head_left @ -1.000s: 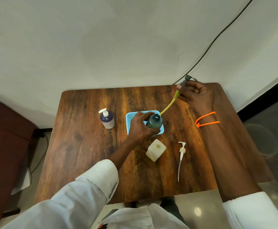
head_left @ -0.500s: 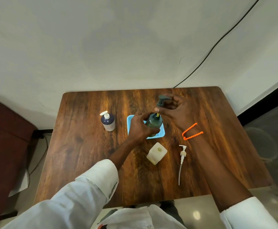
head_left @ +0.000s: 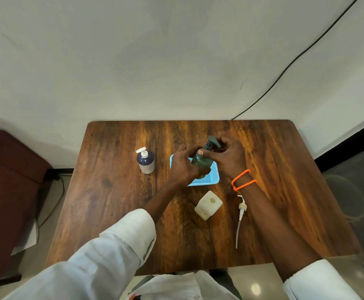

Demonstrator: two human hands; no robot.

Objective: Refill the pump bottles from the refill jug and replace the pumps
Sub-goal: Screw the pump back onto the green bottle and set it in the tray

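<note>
Left hand (head_left: 186,167): your fingers curl round the body of the green bottle (head_left: 202,162), steadying it upright on the blue tray (head_left: 211,180). Right hand (head_left: 228,158): your thumb and fingers close on the dark pump head (head_left: 211,144) and collar at the bottle's neck. The pump looks seated; whether the thread has caught, I cannot tell.

Risks from here, as judged:
- Cross-threading. If the collar goes on tilted and you twist hard, it likely jams or seals badly and leaks later. Keep the pump square to the neck.
- Bottle spin. If your left grip slackens while the right twists, the body probably turns with the collar and nothing tightens. Residue on the plastic would make this worse.
- Tipping. The tray is light and sits loose on the surface (head_left: 116,191); a sideways push could slide it and upset the bottle.
- Pressing the head down while turning may squirt liquid over the tray.

Outward: the white refill jug (head_left: 208,205) stands uncapped just in front of the tray, close to your right forearm. Dragging the arm back could knock it. A loose white pump (head_left: 240,217) lies beside the jug, tube toward you; a sleeve could sweep it off the edge. The purple bottle (head_left: 145,161), pump on, stands apart at left.
</note>
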